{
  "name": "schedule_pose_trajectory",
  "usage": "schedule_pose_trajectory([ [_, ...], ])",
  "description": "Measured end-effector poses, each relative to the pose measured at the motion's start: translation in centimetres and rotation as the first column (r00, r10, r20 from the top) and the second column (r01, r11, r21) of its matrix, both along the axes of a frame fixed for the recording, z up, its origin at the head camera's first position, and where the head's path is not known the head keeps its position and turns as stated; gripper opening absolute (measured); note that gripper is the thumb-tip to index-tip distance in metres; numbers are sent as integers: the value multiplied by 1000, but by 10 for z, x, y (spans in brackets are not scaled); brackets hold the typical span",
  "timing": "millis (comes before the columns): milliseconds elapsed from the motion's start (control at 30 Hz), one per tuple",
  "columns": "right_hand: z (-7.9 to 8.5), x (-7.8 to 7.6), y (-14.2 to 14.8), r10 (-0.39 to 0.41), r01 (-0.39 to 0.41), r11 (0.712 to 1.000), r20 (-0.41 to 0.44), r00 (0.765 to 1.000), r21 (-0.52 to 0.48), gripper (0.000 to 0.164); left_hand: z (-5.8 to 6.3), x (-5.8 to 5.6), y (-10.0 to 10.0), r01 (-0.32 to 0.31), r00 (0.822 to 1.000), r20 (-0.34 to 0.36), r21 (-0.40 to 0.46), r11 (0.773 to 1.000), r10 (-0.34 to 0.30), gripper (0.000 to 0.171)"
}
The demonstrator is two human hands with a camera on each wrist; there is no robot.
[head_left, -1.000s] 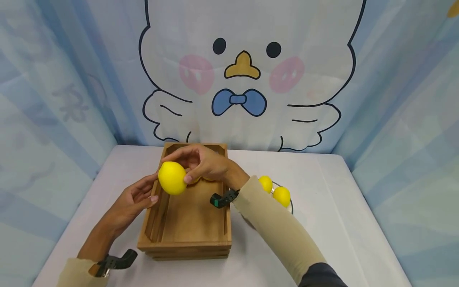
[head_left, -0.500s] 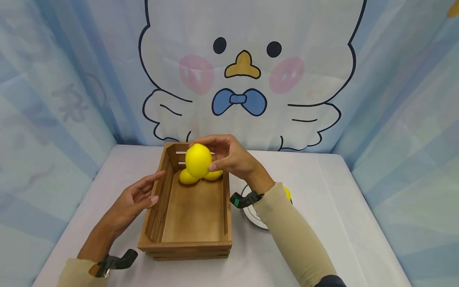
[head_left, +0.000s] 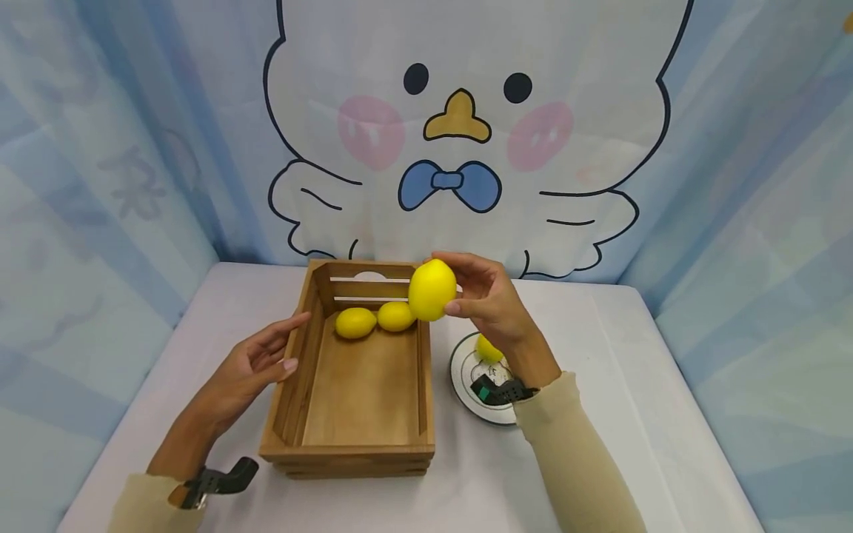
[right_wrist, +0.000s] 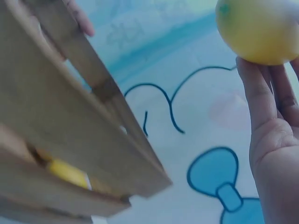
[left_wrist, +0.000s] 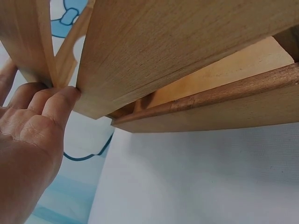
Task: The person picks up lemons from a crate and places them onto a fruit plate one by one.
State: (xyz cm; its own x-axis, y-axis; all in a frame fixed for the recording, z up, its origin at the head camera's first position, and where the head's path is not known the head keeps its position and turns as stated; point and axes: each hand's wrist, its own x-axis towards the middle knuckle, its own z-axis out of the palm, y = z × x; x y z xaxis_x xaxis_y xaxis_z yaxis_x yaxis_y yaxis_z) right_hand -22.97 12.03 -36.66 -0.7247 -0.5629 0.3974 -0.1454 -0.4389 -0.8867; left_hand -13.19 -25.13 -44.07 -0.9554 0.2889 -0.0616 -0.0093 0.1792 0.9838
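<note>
A yellow lemon [head_left: 432, 289] is pinched between the thumb and fingers of the right hand [head_left: 489, 300] and is held raised at the far right corner of a wooden crate [head_left: 346, 450]. The crate's left wall is touched by the left hand [head_left: 256, 359], its fingers loosely extended. Two more lemons [head_left: 355, 323] are contained at the crate's far end. The crate is placed nearer the left edge of the desk [head_left: 620, 370]; between it and the right edge, another lemon [head_left: 489, 349] is borne by a plate [head_left: 466, 385].
</note>
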Motion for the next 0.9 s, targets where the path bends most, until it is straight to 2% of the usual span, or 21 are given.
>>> schedule_pose_trajectory([
  [333,-15,15,35,-154,155,987,-12,988,31,61,3,-1,3,-9,1000,4,-4,1000,9,62],
  [533,-23,24,46,-241,240,965,-3,971,102,59,2,0,2,-9,1000,5,-2,1000,9,62],
  [733,-35,32,56,-355,356,907,-48,934,223,58,0,0,1,-3,1000,-1,19,1000,3,62],
  [900,-48,38,64,-436,450,818,-123,891,358,57,1,-1,2,-1,1000,2,28,1000,1,62],
])
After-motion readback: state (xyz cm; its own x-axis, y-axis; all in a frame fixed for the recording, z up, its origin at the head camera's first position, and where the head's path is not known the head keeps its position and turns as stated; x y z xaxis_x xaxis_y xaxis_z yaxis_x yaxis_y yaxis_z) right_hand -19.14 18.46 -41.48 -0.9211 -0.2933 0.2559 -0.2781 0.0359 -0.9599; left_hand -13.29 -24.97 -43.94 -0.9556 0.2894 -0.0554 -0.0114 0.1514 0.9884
